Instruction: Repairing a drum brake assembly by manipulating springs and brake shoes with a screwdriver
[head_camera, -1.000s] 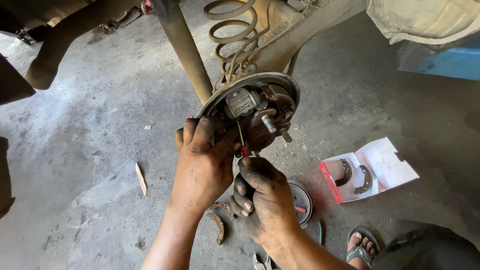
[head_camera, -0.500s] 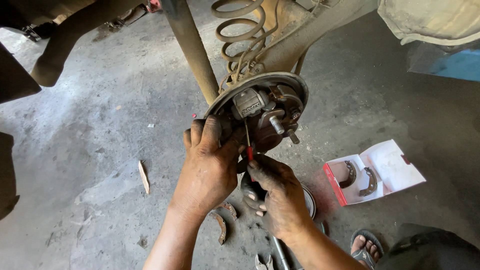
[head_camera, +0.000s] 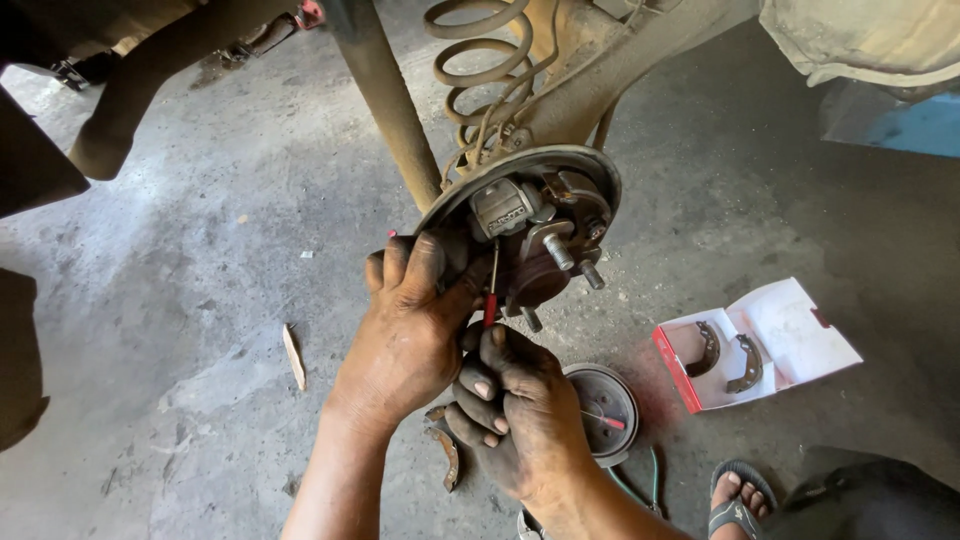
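Your grease-blackened left hand (head_camera: 405, 335) reaches up from a bare forearm, its fingers curled forward and thumb spread, while just below and right of it your right hand (head_camera: 515, 410) stays clenched, knuckles outward.

Grey, stained concrete floor (head_camera: 200, 300) carries it all: an open red-and-white box (head_camera: 760, 345) with two curved brake shoes inside, a round brake drum (head_camera: 605, 410) near it, a worn brake shoe (head_camera: 445, 450), a wood sliver (head_camera: 293, 357), and a sandalled foot (head_camera: 737, 495).
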